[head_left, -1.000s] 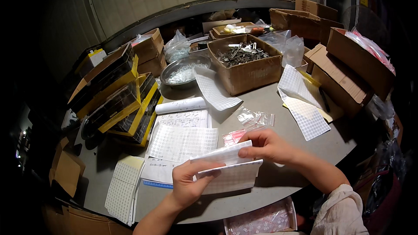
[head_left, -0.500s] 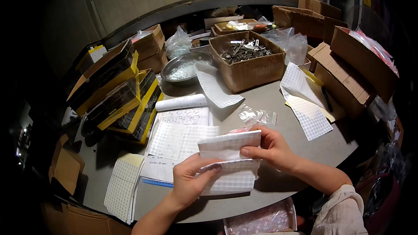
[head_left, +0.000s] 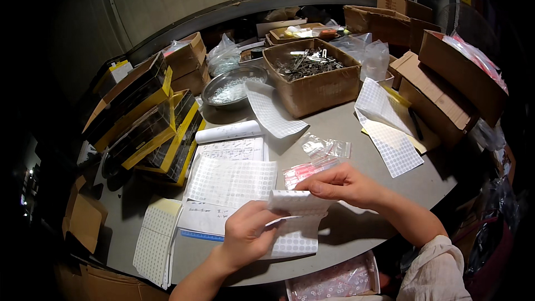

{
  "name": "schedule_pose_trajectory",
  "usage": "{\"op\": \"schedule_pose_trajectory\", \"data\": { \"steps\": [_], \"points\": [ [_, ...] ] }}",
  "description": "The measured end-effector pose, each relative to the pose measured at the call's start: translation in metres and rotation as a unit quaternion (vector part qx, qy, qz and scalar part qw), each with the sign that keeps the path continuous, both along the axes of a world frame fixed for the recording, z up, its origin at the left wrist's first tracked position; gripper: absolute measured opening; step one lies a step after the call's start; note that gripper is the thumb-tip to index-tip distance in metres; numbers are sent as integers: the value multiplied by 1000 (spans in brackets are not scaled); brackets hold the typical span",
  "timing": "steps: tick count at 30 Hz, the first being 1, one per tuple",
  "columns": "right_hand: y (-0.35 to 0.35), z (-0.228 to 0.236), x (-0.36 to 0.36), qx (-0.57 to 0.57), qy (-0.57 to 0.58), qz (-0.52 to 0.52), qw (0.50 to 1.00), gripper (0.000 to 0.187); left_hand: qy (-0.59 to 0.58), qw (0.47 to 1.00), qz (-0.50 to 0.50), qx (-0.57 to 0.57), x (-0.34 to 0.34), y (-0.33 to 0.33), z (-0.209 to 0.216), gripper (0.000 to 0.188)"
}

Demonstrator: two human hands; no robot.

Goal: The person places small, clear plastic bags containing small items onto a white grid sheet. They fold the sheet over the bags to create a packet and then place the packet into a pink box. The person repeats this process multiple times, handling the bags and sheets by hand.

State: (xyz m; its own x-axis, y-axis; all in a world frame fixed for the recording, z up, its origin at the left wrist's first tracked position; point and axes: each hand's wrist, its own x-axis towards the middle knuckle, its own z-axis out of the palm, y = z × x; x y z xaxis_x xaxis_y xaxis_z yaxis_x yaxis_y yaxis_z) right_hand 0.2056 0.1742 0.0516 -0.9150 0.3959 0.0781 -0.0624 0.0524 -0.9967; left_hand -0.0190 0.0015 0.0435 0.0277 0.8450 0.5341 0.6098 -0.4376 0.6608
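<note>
A white sheet of round stickers (head_left: 296, 237) hangs over the near edge of the table, its upper part curled over. My left hand (head_left: 248, 234) grips its left side, thumb and fingers closed, partly behind the paper. The fingers of my right hand (head_left: 340, 185) pinch the top of the curled part. Just beyond the right hand lies a clear zip bag with pink and white contents (head_left: 304, 171). Another small zip bag (head_left: 327, 146) lies behind it. Left of the held sheet, another sticker sheet (head_left: 231, 178) covers part of an open notebook (head_left: 234, 149).
A cardboard box of dark metal parts (head_left: 317, 92) and a metal bowl of small clear pieces (head_left: 231, 100) stand at the back. Black and yellow boxes (head_left: 161, 139) lean at left. Sticker sheets (head_left: 390, 139) lie at right; a stack of sheets (head_left: 156, 239) lies near left.
The held sticker sheet has moved down and curled over more. My right hand has shifted its grip along the top edge, bringing the pink-filled zip bag into view.
</note>
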Motion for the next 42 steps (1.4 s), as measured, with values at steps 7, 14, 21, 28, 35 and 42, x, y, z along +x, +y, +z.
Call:
{"op": "schedule_pose_trajectory", "data": {
  "steps": [7, 14, 21, 28, 35, 42],
  "points": [
    [2, -17, -3, -42, -25, 1, 999, 58, 43, 999, 12, 10, 1, -2, 7, 34],
    [-12, -9, -5, 40, -7, -10, 999, 31, -17, 999, 28, -27, 2, -2, 4, 28],
    [-14, -15, -4, 280, 71, -104, 952, 22, -64, 997, 5, -47, -2, -2, -1, 24],
    [-19, -13, -4, 355, 102, -140, 918, 15, -74, 994, -29, -72, 1, -5, 6, 26],
    [-25, -15, -10, 549, 177, -182, 797, 21, -134, 984, -58, -104, 6, -6, 14, 26],
    [-27, -15, -10, 601, 207, -182, 751, 22, -135, 982, -47, -121, 6, -10, 10, 25]
  ]
}}
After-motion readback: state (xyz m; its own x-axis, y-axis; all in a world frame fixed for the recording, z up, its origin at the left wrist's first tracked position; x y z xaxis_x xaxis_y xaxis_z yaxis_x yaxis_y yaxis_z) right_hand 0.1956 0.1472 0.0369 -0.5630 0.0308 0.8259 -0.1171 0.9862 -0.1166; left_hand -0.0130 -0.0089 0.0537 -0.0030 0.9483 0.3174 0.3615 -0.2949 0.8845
